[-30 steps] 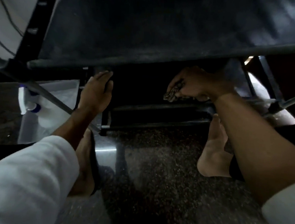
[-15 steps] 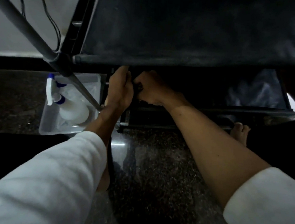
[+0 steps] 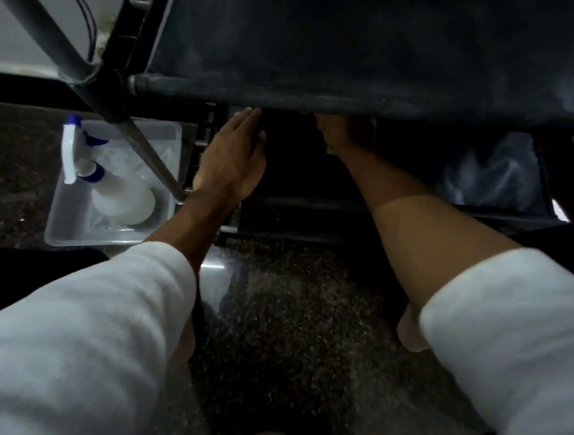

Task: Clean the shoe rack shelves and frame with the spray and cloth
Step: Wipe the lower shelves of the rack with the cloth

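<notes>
Step in hand, as judged: wiping beneath the top shelf [image 3: 361,44] of the shoe rack [image 3: 135,30]. Obs: left hand [image 3: 232,158] has straight fingers, tips under the front rail [image 3: 322,100] near its left corner, holding nothing visible. The right hand [image 3: 347,134] reaches under the same rail with its fingers hidden, so grip cannot be told; cloth not visible. The spray bottle [image 3: 119,194] sits in the clear tray [image 3: 105,241] on the floor [image 3: 289,303], just beside the rack's left front corner. Advice: short strokes along the rail, knuckles low, since headroom looks slim. The grey slanting pole [image 3: 153,158] crosses the tray; reach the bottle from the tray's near edge.
</notes>
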Tool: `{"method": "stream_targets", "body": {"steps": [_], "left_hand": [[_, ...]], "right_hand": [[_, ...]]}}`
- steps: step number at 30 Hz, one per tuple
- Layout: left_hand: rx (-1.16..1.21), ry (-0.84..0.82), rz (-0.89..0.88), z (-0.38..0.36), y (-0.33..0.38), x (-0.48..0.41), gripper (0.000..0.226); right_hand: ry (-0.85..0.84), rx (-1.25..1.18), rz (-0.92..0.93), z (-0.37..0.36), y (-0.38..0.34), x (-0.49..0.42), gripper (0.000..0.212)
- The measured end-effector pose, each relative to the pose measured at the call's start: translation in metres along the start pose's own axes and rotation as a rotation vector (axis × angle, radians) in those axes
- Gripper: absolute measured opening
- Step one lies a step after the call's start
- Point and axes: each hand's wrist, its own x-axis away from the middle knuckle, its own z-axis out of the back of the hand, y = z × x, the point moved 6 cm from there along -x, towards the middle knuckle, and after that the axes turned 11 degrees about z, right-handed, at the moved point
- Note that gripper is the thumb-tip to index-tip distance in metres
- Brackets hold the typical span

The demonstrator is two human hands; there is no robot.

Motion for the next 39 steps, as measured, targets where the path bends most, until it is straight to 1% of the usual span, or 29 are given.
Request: {"method": "stream_targets", "body": {"steps": [1, 3, 4, 5, 7, 8, 9, 10, 11, 12, 15, 17, 21, 23, 25, 27, 30, 33, 35, 36, 39], "left_hand": [[-0.027, -0.003, 0.007, -0.001, -0.001, -0.001, 0.051], [-0.068, -0.014, 0.010, -0.004, -0.002, -0.001, 0.052], [-0.081, -0.019, 0.015, -0.005, -0.002, -0.001, 0.052], [-0.088, -0.019, 0.021, -0.005, -0.002, 0.000, 0.051], [-0.094, -0.017, 0.037, -0.004, -0.001, 0.000, 0.050], [-0.096, -0.016, 0.042, -0.004, 0.000, 0.001, 0.050], [-0.099, -0.015, 0.041, -0.004, 0.000, 0.001, 0.050], [-0.099, -0.014, 0.040, -0.003, 0.001, 0.002, 0.050], [-0.100, -0.011, 0.039, -0.003, 0.001, 0.002, 0.050], [-0.102, -0.008, 0.036, -0.002, 0.002, 0.002, 0.049], [-0.123, -0.007, 0.046, -0.002, 0.003, 0.003, 0.049], [-0.137, -0.019, 0.037, -0.001, 0.005, 0.004, 0.048], [-0.083, 0.023, 0.013, 0.004, 0.013, 0.015, 0.044], [-0.059, 0.048, 0.013, 0.005, 0.014, 0.025, 0.043], [-0.050, 0.052, -0.008, 0.004, 0.014, 0.036, 0.043], [-0.051, 0.060, -0.034, 0.003, 0.011, 0.046, 0.042], [-0.057, 0.083, -0.046, 0.002, 0.007, 0.058, 0.047], [-0.044, 0.108, -0.052, 0.001, 0.008, 0.072, 0.052], [-0.034, 0.155, -0.087, 0.004, 0.012, 0.083, 0.050], [-0.056, 0.185, -0.115, 0.005, 0.014, 0.090, 0.048], [-0.181, 0.266, -0.222, 0.006, 0.022, 0.114, 0.045]], "right_hand": [[0.012, 0.008, -0.067, 0.014, 0.013, 0.003, 0.038], [0.044, 0.069, -0.159, 0.044, 0.049, 0.011, 0.036], [0.033, 0.125, -0.177, 0.061, 0.069, 0.017, 0.038], [0.028, 0.175, -0.174, 0.077, 0.092, 0.018, 0.045], [0.075, 0.210, -0.161, 0.107, 0.138, 0.018, 0.066], [0.112, 0.228, -0.175, 0.124, 0.150, 0.022, 0.066], [0.133, 0.315, -0.196, 0.140, 0.146, 0.032, 0.056], [0.167, 0.431, -0.208, 0.157, 0.128, 0.047, 0.045], [0.206, 0.521, -0.210, 0.170, 0.116, 0.060, 0.038], [0.216, 0.553, -0.213, 0.176, 0.105, 0.070, 0.035], [0.154, 0.639, -0.172, 0.164, 0.084, 0.087, 0.029], [0.108, 0.646, -0.161, 0.144, 0.073, 0.089, 0.028], [-0.027, 0.440, -0.068, 0.087, 0.042, 0.079, 0.029], [-0.082, 0.400, -0.006, 0.062, 0.025, 0.076, 0.028], [-0.121, 0.383, 0.019, 0.049, 0.010, 0.075, 0.028], [-0.140, 0.297, 0.005, 0.049, 0.000, 0.077, 0.027], [-0.076, 0.052, -0.083, 0.058, 0.000, 0.081, 0.019], [0.050, -0.152, -0.138, 0.064, -0.001, 0.093, 0.006], [0.129, -0.341, -0.180, 0.067, -0.003, 0.101, 0.022], [0.158, -0.419, -0.194, 0.068, -0.004, 0.106, 0.025], [0.199, -0.573, -0.206, 0.074, -0.007, 0.121, 0.024]]}}
